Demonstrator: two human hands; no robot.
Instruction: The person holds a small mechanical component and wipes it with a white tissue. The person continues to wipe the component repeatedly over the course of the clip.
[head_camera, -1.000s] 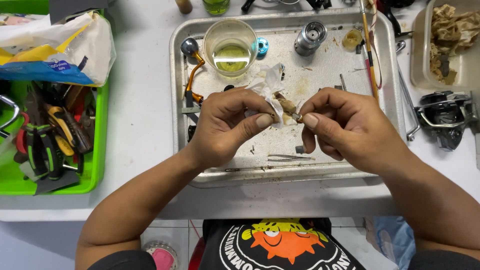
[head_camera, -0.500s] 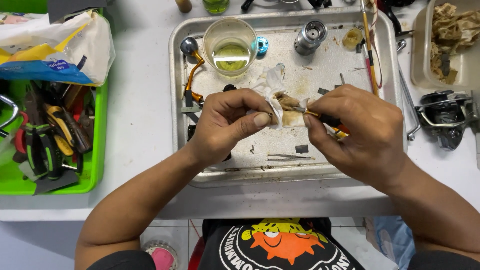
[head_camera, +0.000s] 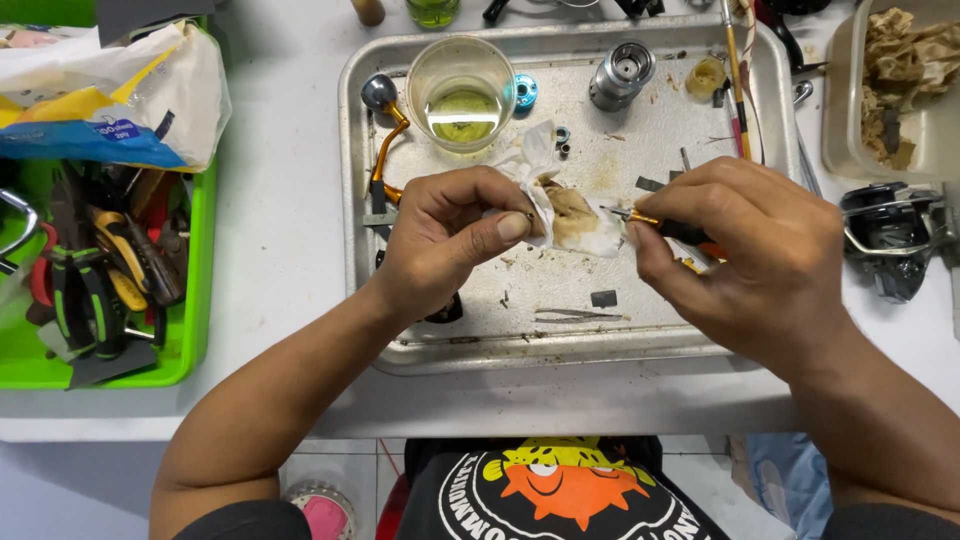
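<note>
Over a metal tray (head_camera: 770, 110), my left hand (head_camera: 450, 240) pinches a crumpled white tissue (head_camera: 565, 205) stained brown. My right hand (head_camera: 750, 250) grips a slim tool (head_camera: 665, 225) with a dark handle and a gold collar, its tip touching the tissue. Whatever small part lies inside the tissue is hidden. A clear cup (head_camera: 462, 92) with yellow-green liquid stands at the tray's far side, next to a gold handle arm with a dark knob (head_camera: 385, 130).
On the tray lie a silver spool (head_camera: 620, 75), a blue ring (head_camera: 524, 90), tweezers (head_camera: 575, 316) and small dark bits. A green bin (head_camera: 190, 330) of pliers sits left under a plastic bag (head_camera: 100, 100). A reel body (head_camera: 895, 235) and a tub of dirty wipes (head_camera: 905, 90) sit right.
My right hand has moved off the tissue to the right and now holds the slim tool against it. The tissue has opened out, showing the brown stain.
</note>
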